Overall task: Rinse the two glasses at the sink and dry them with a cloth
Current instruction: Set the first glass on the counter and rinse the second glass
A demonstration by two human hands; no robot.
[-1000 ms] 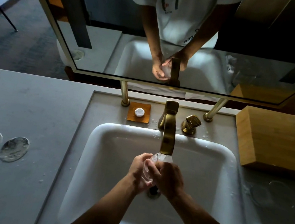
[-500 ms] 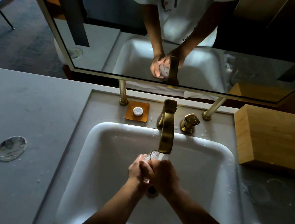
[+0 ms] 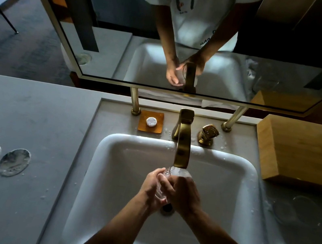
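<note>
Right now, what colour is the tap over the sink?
Brushed gold, like brass; the tap shows best in the head view.

The hands (image 3: pixel 171 191) hide most of the glass (image 3: pixel 175 172); the second glass (image 3: pixel 294 210) is dim.

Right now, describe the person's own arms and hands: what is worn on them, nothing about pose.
Both forearms are bare to the frame's bottom edge; no sleeves, gloves, watch or rings show on the left hand or right hand. In the mirror, the person wears a white short-sleeved T-shirt with dark print, sleeves ending above the elbows.
</note>
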